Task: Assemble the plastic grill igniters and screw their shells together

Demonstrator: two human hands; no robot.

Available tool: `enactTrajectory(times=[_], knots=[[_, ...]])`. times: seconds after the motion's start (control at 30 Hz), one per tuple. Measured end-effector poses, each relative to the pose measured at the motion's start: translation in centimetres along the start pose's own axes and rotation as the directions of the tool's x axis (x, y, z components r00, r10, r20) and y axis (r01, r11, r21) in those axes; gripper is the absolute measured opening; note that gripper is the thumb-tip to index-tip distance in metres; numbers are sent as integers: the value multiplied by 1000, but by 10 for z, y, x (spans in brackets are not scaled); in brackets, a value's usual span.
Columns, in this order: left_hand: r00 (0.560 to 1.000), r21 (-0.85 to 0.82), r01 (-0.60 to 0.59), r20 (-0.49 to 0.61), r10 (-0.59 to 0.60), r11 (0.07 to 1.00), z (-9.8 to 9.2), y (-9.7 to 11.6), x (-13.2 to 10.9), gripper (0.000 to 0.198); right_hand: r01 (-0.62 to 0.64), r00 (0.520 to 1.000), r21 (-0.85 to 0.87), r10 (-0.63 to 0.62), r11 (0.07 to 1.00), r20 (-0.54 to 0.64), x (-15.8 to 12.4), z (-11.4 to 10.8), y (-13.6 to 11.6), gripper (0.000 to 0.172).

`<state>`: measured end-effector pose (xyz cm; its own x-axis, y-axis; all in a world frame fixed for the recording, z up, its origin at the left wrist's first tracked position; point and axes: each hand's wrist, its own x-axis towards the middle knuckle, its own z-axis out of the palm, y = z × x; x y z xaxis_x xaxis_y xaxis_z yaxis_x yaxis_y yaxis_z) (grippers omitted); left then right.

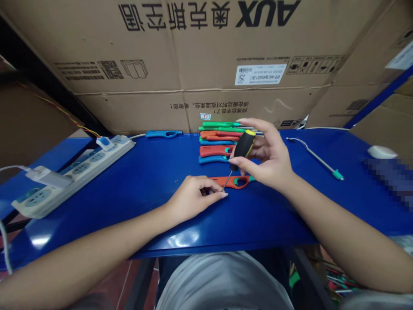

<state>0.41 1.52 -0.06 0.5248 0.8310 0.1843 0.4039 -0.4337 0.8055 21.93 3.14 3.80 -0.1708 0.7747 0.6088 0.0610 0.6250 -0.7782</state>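
Screwdriver (243, 145) gripped in right hand (269, 162); left hand (192, 199) pinches orange lighter (241, 181) near table edge (245, 241); bare surface leftward.

The cardboard box (206, 51) bears upside-down "AUX" and 奥克斯空调 print; its white label (260, 74) shows a large "25".

- A blue table (155, 163) with a glossy top.
- A white power strip (74, 172) lies at the table's left end, with two plugs in it.
- A blue lighter (163, 134) lies alone by the back edge.
- A pile of lighters (216, 142), green, orange and blue, lies just right of it.
- A thin metal rod (314, 157) with a green tip lies at an angle on the right.
- A white mouse (381, 151) sits at the far right.
- Cardboard boxes (193, 64) stand behind the table, printed upside down, and one carries a white label (260, 74).
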Motion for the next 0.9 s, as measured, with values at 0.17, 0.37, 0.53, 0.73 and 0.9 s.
enactTrajectory(times=[0.17,0.37,0.53,0.73,0.9], knots=[[997,13,-56,44,56,998,-1,1,1,13,175,982,-130,-183,976,-54,-12,7,7,64],[965,122,-241,140,223,963,-3,0,1,12,120,983,-134,-99,984,156,-16,14,-4,63],[952,293,-305,126,279,906,-15,0,4,39,84,996,-122,-84,989,6,-16,16,-3,58],[979,480,-190,154,131,857,-31,-5,11,50,39,988,-74,-50,996,-148,-10,14,-2,58],[977,315,-173,176,121,933,-24,-1,9,31,-8,987,-39,2,999,-160,-9,15,-4,61]])
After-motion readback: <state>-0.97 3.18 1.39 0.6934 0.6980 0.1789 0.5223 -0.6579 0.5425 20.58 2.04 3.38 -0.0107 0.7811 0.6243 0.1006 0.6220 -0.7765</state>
